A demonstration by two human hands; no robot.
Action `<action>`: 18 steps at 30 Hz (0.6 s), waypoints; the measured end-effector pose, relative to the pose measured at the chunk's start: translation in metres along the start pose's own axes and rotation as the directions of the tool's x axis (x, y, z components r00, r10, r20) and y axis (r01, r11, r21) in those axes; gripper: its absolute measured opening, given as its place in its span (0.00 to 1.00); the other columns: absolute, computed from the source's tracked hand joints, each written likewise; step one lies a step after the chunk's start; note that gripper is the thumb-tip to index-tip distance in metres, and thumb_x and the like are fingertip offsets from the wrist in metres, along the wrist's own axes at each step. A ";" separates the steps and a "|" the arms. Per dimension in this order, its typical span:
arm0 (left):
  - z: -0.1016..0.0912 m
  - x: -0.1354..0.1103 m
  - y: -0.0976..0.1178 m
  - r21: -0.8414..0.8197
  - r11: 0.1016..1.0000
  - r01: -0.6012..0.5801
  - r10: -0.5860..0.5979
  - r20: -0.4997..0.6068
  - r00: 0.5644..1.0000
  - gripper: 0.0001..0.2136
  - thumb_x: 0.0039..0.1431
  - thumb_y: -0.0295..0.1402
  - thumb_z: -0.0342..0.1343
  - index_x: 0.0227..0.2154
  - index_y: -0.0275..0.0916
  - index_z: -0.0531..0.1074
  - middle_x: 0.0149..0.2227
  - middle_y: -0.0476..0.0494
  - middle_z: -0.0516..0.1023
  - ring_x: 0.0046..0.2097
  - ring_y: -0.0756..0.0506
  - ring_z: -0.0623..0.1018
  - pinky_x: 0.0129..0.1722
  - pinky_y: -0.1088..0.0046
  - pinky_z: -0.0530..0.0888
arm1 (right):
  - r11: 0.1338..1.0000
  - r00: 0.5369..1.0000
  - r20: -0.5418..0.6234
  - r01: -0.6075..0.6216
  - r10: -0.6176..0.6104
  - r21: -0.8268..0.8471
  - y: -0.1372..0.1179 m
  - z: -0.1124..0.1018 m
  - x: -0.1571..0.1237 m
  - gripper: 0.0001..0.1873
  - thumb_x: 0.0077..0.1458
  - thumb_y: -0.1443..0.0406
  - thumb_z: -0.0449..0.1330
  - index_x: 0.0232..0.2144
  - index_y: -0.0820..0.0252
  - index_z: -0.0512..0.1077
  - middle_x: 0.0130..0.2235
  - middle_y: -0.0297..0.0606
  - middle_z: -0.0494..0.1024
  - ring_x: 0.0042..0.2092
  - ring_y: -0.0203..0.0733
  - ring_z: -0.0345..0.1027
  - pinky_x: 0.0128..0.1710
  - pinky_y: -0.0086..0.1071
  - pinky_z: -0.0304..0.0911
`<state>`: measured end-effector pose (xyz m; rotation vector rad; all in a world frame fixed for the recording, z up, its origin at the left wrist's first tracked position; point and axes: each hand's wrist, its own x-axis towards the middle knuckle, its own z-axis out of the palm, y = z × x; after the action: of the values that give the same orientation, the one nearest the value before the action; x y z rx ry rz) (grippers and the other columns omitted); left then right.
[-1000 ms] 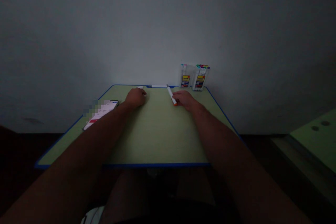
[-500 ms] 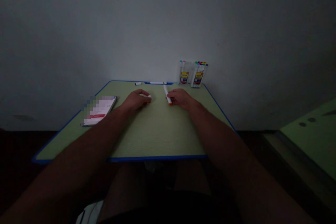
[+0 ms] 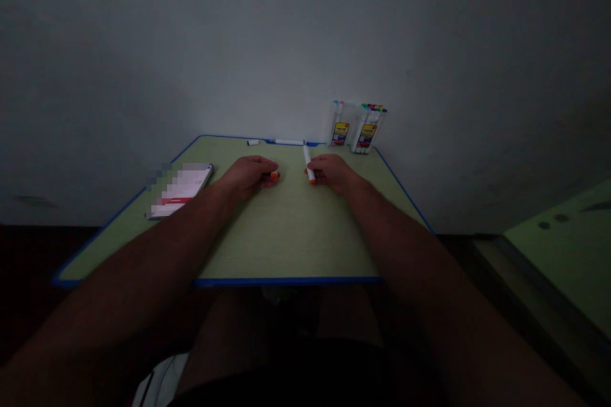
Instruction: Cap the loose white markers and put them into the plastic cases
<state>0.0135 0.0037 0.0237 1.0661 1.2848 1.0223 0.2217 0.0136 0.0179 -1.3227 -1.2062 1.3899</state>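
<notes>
Between the thumb and fingers of my left hand (image 3: 248,173) is a small marker cap (image 3: 275,175), its orange end turned toward me. My right hand (image 3: 333,172) grips a white marker (image 3: 308,159) with an orange butt end nearest me. The marker's narrow tip is bare and points at the wall. Cap and marker are a short gap apart, both over the middle of the table (image 3: 286,235). Beyond them, a second white marker (image 3: 289,142) lies along the far edge. To its left rests a loose white cap (image 3: 252,142) with a dark end.
Two clear marker cases (image 3: 340,133) stand at the far right corner; the right-hand case (image 3: 366,135) holds several markers with coloured ends. On the left lies a flat tablet or booklet (image 3: 184,187), partly blurred out. A plain wall (image 3: 267,44) rises behind the table.
My left hand has rotated the cap, so its orange end now shows. The right hand keeps the marker at nearly the same place. The whole view has shifted slightly.
</notes>
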 end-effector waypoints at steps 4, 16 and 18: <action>0.001 -0.001 0.000 -0.020 1.000 0.003 -0.003 -0.007 1.000 0.07 0.56 0.19 0.59 0.25 0.34 0.72 0.26 0.41 0.77 0.25 0.50 0.76 0.24 0.76 0.74 | 1.000 1.000 0.001 0.004 -0.004 0.006 0.002 -0.001 0.001 0.09 0.55 0.77 0.58 0.25 0.65 0.70 0.24 0.34 0.74 0.24 0.32 0.67 0.26 0.27 0.67; -0.003 0.002 0.000 0.039 0.999 -0.019 0.019 -0.015 1.000 0.10 0.54 0.24 0.65 0.23 0.36 0.69 0.23 0.47 0.74 0.21 0.53 0.68 0.19 0.76 0.62 | 1.000 1.000 -0.016 -0.002 0.003 0.015 0.001 0.000 0.000 0.08 0.55 0.77 0.59 0.27 0.64 0.70 0.24 0.35 0.75 0.24 0.33 0.67 0.26 0.27 0.67; -0.004 0.003 -0.001 0.064 0.997 -0.031 0.032 -0.007 0.999 0.10 0.56 0.25 0.64 0.23 0.36 0.69 0.23 0.47 0.73 0.20 0.54 0.66 0.18 0.76 0.60 | 1.000 1.000 -0.012 -0.001 0.002 0.011 0.002 0.000 0.000 0.08 0.55 0.77 0.59 0.27 0.64 0.70 0.24 0.35 0.75 0.23 0.32 0.67 0.26 0.27 0.67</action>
<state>0.0096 0.0063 0.0224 1.1355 1.3183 1.0152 0.2221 0.0132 0.0165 -1.3231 -1.1881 1.3857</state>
